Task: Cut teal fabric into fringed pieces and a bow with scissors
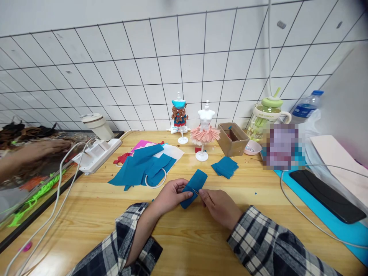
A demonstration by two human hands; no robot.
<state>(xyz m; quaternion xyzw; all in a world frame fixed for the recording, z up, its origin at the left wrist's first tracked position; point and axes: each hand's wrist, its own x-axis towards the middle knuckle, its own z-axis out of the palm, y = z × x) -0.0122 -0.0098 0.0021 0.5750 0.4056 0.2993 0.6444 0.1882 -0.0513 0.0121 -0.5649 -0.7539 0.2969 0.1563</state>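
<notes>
A folded teal strip (199, 179), of cloth or crepe paper, is pinched in my left hand (172, 195) above the table. My right hand (220, 205) closes on a thin metal tool (195, 191) whose tip lies against the strip; the rest is hidden in my fingers, so its kind is unclear. Just beyond my hands rests a small stack of teal pieces (225, 167) with jagged edges. Larger teal sheets (138, 168) lie to the left, with a white ring (147, 183) on them.
Two small dress-form stands, one with a pink skirt (205, 135), one in a blue and brown outfit (179, 113), stand near the wall. A cardboard box (233, 140), pink bowl (253, 147), and black phone (327, 196) are right. Left are a power strip (97, 155) and another person's hand (43, 151).
</notes>
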